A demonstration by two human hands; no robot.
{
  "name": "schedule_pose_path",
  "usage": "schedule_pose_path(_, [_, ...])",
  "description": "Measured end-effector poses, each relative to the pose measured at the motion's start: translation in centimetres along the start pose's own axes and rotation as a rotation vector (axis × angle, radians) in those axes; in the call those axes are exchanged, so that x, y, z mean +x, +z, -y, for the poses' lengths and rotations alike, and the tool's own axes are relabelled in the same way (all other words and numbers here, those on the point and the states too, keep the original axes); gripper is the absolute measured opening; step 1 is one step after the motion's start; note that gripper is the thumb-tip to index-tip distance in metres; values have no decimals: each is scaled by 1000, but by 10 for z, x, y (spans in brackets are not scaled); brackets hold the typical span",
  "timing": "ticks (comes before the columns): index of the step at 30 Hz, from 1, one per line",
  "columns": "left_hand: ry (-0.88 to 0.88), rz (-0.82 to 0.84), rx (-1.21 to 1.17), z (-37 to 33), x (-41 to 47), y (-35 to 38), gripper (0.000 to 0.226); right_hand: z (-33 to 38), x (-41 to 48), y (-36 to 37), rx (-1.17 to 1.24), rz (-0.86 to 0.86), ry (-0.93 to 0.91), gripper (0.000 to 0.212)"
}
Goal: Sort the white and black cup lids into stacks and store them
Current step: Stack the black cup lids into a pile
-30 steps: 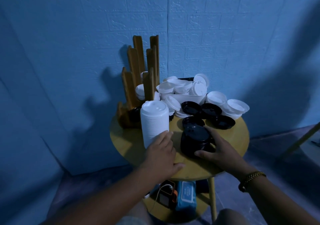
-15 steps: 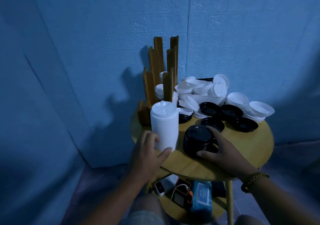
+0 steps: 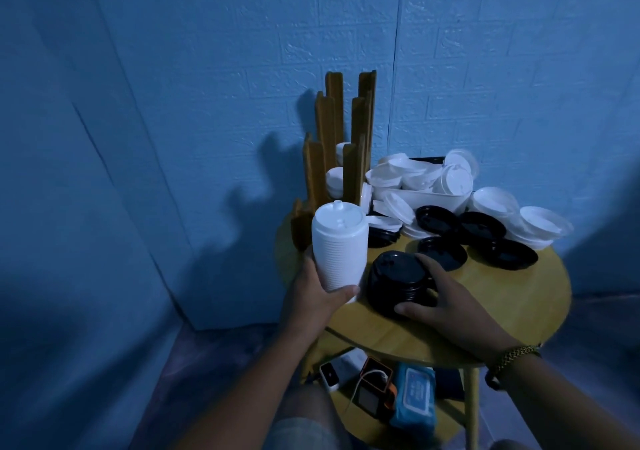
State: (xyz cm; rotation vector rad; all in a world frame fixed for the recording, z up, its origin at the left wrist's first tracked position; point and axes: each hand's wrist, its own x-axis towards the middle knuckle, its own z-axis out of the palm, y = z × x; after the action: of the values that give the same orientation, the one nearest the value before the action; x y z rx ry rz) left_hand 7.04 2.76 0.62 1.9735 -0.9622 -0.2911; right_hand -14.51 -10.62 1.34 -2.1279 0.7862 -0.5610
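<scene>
Fingers, left hand: the left hand [image 3: 313, 297] is wrapping its fingers [image 3: 344, 292] round the lower part of the white stack [image 3: 339, 249], thumb in front, just left of the frame's centre.
Fingers, right hand: the right hand [image 3: 446, 302] is curling over the black stack [image 3: 398, 281] just right of it, thumb at the near base, the other fingers over the far rim.
White stack: it is standing upright at the near left edge of the surface [image 3: 502, 297], long axis vertical, spouted tops facing up; whether it is lifting clear I cannot tell.
Black stack: shorter, also upright with tops up, sitting on the surface.
Progress: two sorted stacks are standing ready, so sorting is partly done; storing is not yet done for them.
Left to do: loose black lids [image 3: 478, 226] are lying behind the stacks, and loose white lids [image 3: 540, 224] are piling up at centre right and filling the white tray [image 3: 426, 200].
Holder: the wooden holder [image 3: 325, 159] is standing farthest back, above centre, already keeping a few white lids between its slats.
</scene>
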Motion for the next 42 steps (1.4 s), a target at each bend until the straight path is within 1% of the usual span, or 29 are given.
schedule_pose_path(3, [-16,-71,20,13,6,-17,92,7,6,8,9,22,-4,105])
schedule_pose_path(6, [-28,-110,23,25,13,-33,94,13,11,15,9,28,-17,97])
schedule_pose_path(8, [-30,-110,21,29,16,-37,95,16,14,17,5,24,-31,89])
schedule_pose_path(10, [-26,-109,15,29,17,-37,96,18,15,18,6,20,-40,85])
schedule_pose_path(14, [-13,-103,-3,29,19,-31,100,15,15,16,-2,13,-35,87])
schedule_pose_path(18, [2,-100,23,27,23,-25,99,10,16,10,2,10,-17,88])
schedule_pose_path(22, [7,-81,38,23,27,-22,97,5,14,8,-11,1,-4,101])
schedule_pose_path(25, [12,-30,61,22,32,-23,96,4,13,7,-13,-3,-6,103])
schedule_pose_path(26, [10,-18,44,22,33,-24,99,3,13,6,-12,-3,-6,104])
schedule_pose_path(27, [3,-27,-7,20,32,-25,108,2,13,6,-11,-1,-6,105])
schedule_pose_path(29, [23,-131,-117,13,30,-29,125,1,13,6,-16,2,-4,107])
schedule_pose_path(30, [66,-206,-134,5,29,-32,127,0,13,6,-18,1,-5,107])
schedule_pose_path(32, [218,-329,-79,-11,34,-39,119,-1,13,7,-22,-1,-11,107])
schedule_pose_path(33, [295,-354,-22,-21,38,-43,113,-1,14,8,-24,-2,-14,107])
schedule_pose_path(35, [386,-323,112,-33,46,-46,94,-1,14,7,-20,-3,-10,106])
schedule_pose_path(38, [474,-272,299,-33,54,-43,63,-2,14,5,-3,-3,-4,105])
schedule_pose_path(40, [494,-274,353,-33,57,-41,55,-3,12,4,3,-9,-3,105])
schedule_pose_path(42, [506,-270,395,-35,58,-42,54,-5,12,3,5,-9,1,105])
